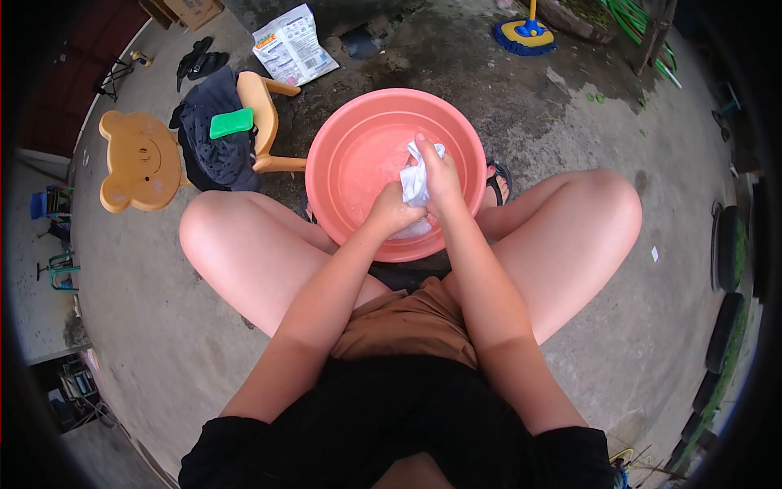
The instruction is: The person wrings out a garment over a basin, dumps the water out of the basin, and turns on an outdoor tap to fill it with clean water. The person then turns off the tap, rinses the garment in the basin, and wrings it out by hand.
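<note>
A pink plastic basin [330, 175] stands on the ground between my feet, with some water in it. Over its near right part, a wet white cloth [415, 186] is bunched up between my two hands. My left hand [394, 210] is closed on the lower left side of the cloth. Higher up and to the right, my right hand [441, 175] grips the cloth with the thumb pointing up. More of the white fabric hangs down below the hands into the basin. The exact kind of garment cannot be made out.
A bear-shaped yellow chair [140, 163] at left carries dark clothes [213, 98] and a green soap-like block [231, 123]. Behind the basin lies a white printed bag [297, 47]. A blue-and-yellow mop [524, 36] rests at the back right. Black sandals [199, 61] lie behind the chair.
</note>
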The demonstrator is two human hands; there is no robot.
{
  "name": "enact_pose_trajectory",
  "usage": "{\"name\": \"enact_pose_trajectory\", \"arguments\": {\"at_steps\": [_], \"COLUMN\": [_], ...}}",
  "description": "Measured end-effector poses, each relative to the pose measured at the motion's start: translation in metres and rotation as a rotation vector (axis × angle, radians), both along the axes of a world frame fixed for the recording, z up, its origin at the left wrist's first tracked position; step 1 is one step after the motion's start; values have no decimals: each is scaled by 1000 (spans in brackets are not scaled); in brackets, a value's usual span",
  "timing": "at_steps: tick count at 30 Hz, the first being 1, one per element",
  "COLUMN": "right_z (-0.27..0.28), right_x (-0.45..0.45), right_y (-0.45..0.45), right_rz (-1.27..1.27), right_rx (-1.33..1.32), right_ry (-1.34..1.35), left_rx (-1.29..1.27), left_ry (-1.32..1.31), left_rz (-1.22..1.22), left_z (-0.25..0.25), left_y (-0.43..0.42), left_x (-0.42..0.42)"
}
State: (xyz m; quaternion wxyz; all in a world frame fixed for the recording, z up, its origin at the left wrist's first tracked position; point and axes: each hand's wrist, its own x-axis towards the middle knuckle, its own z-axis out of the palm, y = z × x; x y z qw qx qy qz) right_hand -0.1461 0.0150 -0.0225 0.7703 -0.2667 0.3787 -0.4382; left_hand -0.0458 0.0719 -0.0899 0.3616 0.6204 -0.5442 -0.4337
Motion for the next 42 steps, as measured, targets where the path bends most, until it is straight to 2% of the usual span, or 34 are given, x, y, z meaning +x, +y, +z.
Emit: {"name": "enact_pose_trajectory", "arguments": {"at_steps": [3, 6, 8, 10, 12, 13, 16, 19, 22, 23, 25, 26, 31, 34, 37, 40, 42], "right_z": [2, -3, -7, -14, -24, -29, -43, -51, -64, -66, -55, -54, -42, -23, -10, -9, -11], "right_x": [1, 1, 2, 0, -6, -10, -19, -11, 2, 1, 1, -1, -12, -17, -21, -25, -26], "right_y": [1, -2, -6, -10, -18, -21, -25, -5, 10, 8, 0, -1, -12, -13, -16, -19, -18], "right_rz": [-24, -61, -44, 4, 85, 149, 295, 480, 471, 512, 593, 541, 380, 268, 210, 167, 108], "right_rx": [34, 32, 11, -26, -82, -101, -231, -748, -820, -758, -628, -604, -587, -544, -426, -339, -321], "right_ry": [-1, 10, 2, 8, 28, 116, 386, 842, 670, 739, 871, 864, 903, 827, 784, 650, 647], "left_rx": [12, 22, -84, -64, 78, 151, 94, -49, -69, -98, -44, -16, 103, 196, 393, 434, 561], "left_ry": [-104, -68, 72, 148, 158, 212, 516, 738, 803, 741, 784, 804, 714, 567, 484, 188, -15], "left_rz": [9, 54, 59, 71, 93, 168, 375, 386, 311, 300, 248, 221, 240, 370, 500, 256, 55], "left_z": [4, -1, 3, 17, 32, 36, 35, 42, 57, 61, 76, 80, 79, 75, 51, 32, 9], "left_y": [0, -3, -7, -10, -12, -13, -18, -19, -17, -15, -14, -14, -16, -18, -25, -21, -21], "left_x": [-2, -2, 0, 4, 19, 26, 47, 63, 71, 71, 72, 73, 89, 89, 93, 89, 91]}}
